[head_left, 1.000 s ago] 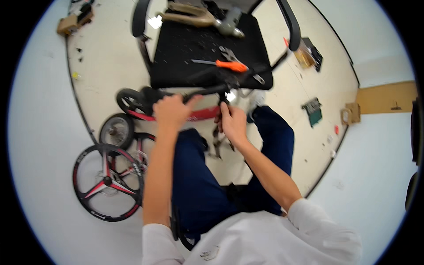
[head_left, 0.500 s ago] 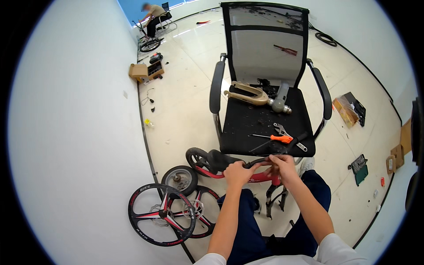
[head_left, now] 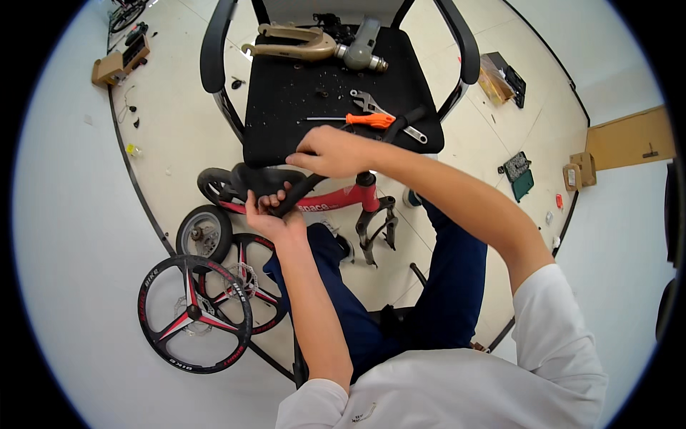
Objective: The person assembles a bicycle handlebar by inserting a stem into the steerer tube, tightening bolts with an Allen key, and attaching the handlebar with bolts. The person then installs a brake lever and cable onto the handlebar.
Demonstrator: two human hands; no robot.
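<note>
A small red bike frame (head_left: 332, 199) stands before my knees, its front fork (head_left: 376, 232) bare of a wheel. Its black handlebar (head_left: 304, 190) runs slantwise above the frame. Palm up, my left hand (head_left: 275, 218) closes its fingers round the bar's near left end. My right hand (head_left: 334, 151) reaches across above the bar, fingers loosely bent and pointing left. Nothing shows in it, and its fingertips are partly overlapped. The dark saddle (head_left: 264, 176) is just beyond my left hand.
On the black chair (head_left: 286, 107) lie a beige fork (head_left: 307, 44), an orange screwdriver (head_left: 368, 120) and an adjustable wrench (head_left: 400, 125). Spoked wheels (head_left: 193, 312) and a small tyred wheel (head_left: 204, 232) lean by the left wall. Boxes (head_left: 582, 170) and a green case (head_left: 522, 183) lie right.
My view has tipped down and shifted right. My right hand has crossed leftward over the bar, while my left has turned palm up at the bar's end.
</note>
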